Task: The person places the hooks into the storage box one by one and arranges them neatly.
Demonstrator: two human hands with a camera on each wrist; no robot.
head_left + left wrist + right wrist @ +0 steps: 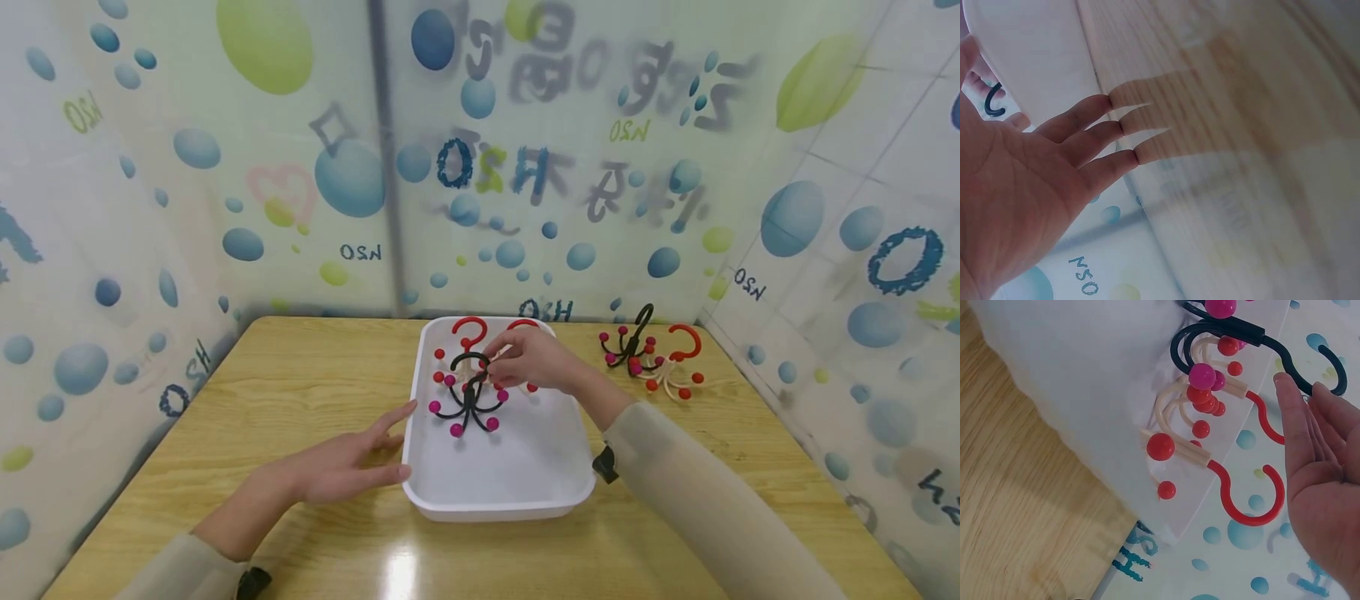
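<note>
A black multi-arm hook hanger with magenta ball tips (pixel 469 402) is over the upper left part of a white plastic tray (pixel 517 471). My right hand (pixel 534 360) pinches its curved hook between thumb and fingers; the right wrist view shows the black hook (pixel 1285 357) at the fingertips. Two beige hangers with red hooks and red balls are at the tray's far end, one red hook (pixel 474 321) on the left and another (pixel 522 323) partly hidden behind my right hand. At the tray's left rim, my left hand (pixel 337 467) rests its straight fingertips and thumb.
On the wooden table (pixel 322 367), right of the tray, lie a second black hanger with magenta balls (pixel 633 343) and a beige one with a red hook (pixel 687 340). Patterned curtain panels (pixel 300 167) rise behind the table and along both sides.
</note>
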